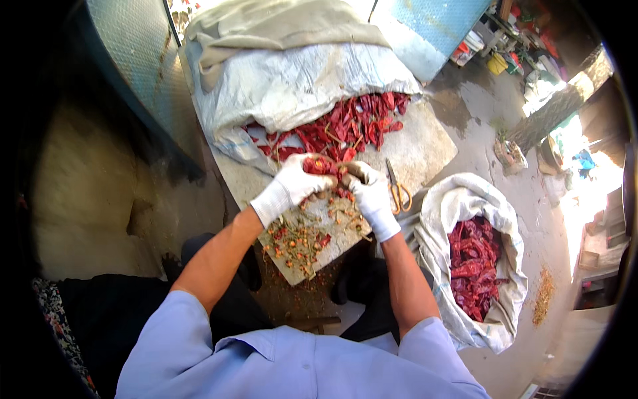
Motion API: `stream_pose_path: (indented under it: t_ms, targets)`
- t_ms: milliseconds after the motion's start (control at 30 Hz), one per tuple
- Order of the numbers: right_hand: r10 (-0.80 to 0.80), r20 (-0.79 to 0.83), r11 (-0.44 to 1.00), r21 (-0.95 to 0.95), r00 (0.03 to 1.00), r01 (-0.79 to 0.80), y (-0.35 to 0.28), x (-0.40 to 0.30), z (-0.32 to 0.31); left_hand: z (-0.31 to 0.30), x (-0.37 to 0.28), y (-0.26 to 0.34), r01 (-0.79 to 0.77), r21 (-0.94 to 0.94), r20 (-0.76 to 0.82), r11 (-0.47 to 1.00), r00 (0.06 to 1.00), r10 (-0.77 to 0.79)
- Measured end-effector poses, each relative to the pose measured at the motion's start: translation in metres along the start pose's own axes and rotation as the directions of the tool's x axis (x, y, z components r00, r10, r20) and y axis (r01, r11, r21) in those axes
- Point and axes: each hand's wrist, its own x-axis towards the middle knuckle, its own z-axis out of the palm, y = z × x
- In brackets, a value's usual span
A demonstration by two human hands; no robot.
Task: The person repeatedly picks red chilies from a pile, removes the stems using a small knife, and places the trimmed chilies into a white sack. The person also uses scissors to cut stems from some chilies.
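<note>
In white gloves, both my hands meet over a pale board [423,144]. Dried red chili peppers [319,165] are held in my left hand [294,184], whose fingers wrap around them. My right hand [366,192] pinches the stem end of the same peppers with thumb and fingers. Beyond my hands, a heap of dried red chilies [349,122] spills from a white woven sack [309,75] lying on the board. Cut stems and seed cores [294,244] litter the board's near end. Scissors with orange handles [398,194] lie beside my right hand.
An upright woven sack [503,324] with rolled rim, holding dried red chilies [473,269], stands on the floor at right. A grey cloth [284,25] covers the far sack. Blue metal panels [134,65] rise at left. A small pile of seeds [543,297] lies on the floor.
</note>
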Motion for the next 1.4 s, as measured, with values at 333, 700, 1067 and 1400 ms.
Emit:
stream_pose_path:
  t_ms: [333,700,1067,1400]
  targets:
    - [0.104,-0.003,0.995,-0.004,0.995,-0.104,-0.031,-0.001,0.002,0.012,0.0,-0.009,-0.236,0.166,-0.106,0.958,0.961,0.255]
    - [0.135,-0.025,0.991,-0.021,0.99,-0.136,-0.037,-0.005,0.006,0.009,-0.009,0.013,0.015,0.097,-0.059,0.995,0.998,-0.009]
    - [-0.12,-0.175,0.981,-0.172,0.977,0.09,-0.036,-0.007,0.014,0.015,-0.002,-0.005,-0.02,-0.152,-0.04,0.988,0.999,0.014]
    - [-0.217,-0.082,0.855,-0.496,0.973,0.148,-0.006,0.0,-0.003,0.007,-0.01,0.0,-0.228,0.295,0.041,0.928,0.973,0.226]
